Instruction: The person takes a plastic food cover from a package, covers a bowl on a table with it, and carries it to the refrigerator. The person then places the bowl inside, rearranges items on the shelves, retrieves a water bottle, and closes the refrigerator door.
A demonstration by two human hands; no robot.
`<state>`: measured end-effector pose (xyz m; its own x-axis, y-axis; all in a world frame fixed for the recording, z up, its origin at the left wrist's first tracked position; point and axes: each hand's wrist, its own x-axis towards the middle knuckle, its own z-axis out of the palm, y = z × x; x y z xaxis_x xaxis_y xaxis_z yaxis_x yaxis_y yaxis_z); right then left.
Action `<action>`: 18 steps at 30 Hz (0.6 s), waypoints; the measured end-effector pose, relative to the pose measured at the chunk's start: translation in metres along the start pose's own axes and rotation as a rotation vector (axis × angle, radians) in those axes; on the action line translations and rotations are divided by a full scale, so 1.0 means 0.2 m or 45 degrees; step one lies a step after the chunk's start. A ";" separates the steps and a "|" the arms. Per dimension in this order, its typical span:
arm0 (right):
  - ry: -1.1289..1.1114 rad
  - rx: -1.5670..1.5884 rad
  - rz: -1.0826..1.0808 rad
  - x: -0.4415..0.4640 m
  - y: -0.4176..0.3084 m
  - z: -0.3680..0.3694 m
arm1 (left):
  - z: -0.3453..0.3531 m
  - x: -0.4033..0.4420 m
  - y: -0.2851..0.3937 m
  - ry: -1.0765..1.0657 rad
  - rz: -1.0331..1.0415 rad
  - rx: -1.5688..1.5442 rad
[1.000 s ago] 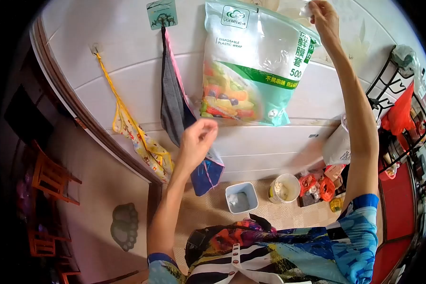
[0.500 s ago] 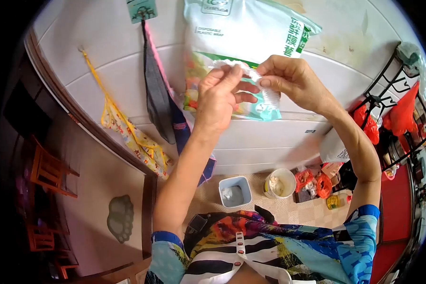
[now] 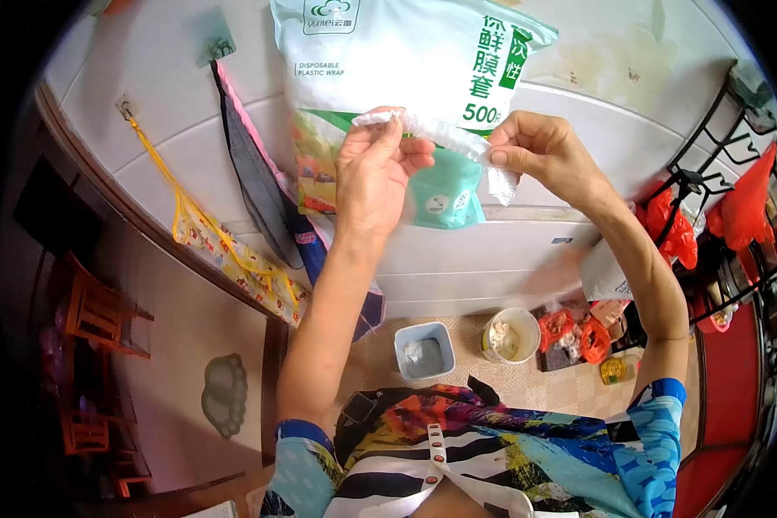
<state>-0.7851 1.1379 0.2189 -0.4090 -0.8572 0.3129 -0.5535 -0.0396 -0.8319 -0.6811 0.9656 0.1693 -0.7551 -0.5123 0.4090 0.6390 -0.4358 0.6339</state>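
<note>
A crumpled, translucent white plastic-film strip (image 3: 445, 133) is stretching across the front of a large white-and-green printed plastic bag (image 3: 406, 65), its long axis sloping down rightward, its right end drooping. Behind, a white tiled wall (image 3: 475, 268) is rising from the beige floor (image 3: 574, 388). The left hand (image 3: 371, 183) and right hand (image 3: 546, 155) are both pinching the strip.
</note>
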 end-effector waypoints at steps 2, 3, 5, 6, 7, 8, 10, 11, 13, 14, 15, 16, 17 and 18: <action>0.015 0.177 -0.083 -0.01 0.02 0.03 | 0.02 -0.04 0.02 -0.052 -0.107 -0.053; -0.013 0.184 -0.087 0.00 0.02 0.05 | 0.01 -0.06 0.02 -0.029 -0.090 -0.049; -0.043 0.050 -0.140 0.02 0.03 0.14 | -0.05 -0.11 0.02 -0.110 -0.156 -0.004; -0.093 -0.064 -0.301 0.06 0.09 0.18 | -0.08 -0.13 0.03 -0.113 -0.147 -0.002; -0.131 -0.035 -0.303 0.09 0.11 0.25 | -0.12 -0.16 0.05 -0.069 -0.136 0.013; -0.121 0.067 -0.327 0.12 0.11 0.33 | -0.17 -0.19 0.08 -0.021 -0.085 0.095; -0.168 0.303 -0.308 0.17 0.09 0.50 | -0.27 -0.26 0.18 0.050 0.014 0.244; -0.206 0.324 -0.314 0.20 0.08 0.60 | -0.34 -0.30 0.24 0.088 0.032 0.259; -0.165 0.438 -0.136 0.27 0.03 0.83 | -0.49 -0.40 0.38 0.104 0.077 0.353; -0.238 0.228 -0.257 0.29 -0.01 0.95 | -0.59 -0.46 0.45 0.088 0.093 0.313; -0.327 0.266 -0.201 0.32 -0.06 1.08 | -0.66 -0.52 0.54 0.121 0.117 0.328; -0.353 0.384 -0.186 0.35 -0.08 1.23 | -0.74 -0.57 0.63 0.199 0.137 0.372; -0.389 0.502 -0.161 0.39 -0.09 1.40 | -0.83 -0.65 0.72 0.289 0.157 0.412; -0.358 0.470 -0.220 0.42 -0.14 1.56 | -0.94 -0.72 0.81 0.304 0.196 0.377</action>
<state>-0.5784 0.9064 0.1259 -0.0941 -0.9254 0.3671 -0.2815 -0.3290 -0.9014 -0.4424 0.8291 0.0892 -0.5764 -0.7273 0.3725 0.6459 -0.1262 0.7530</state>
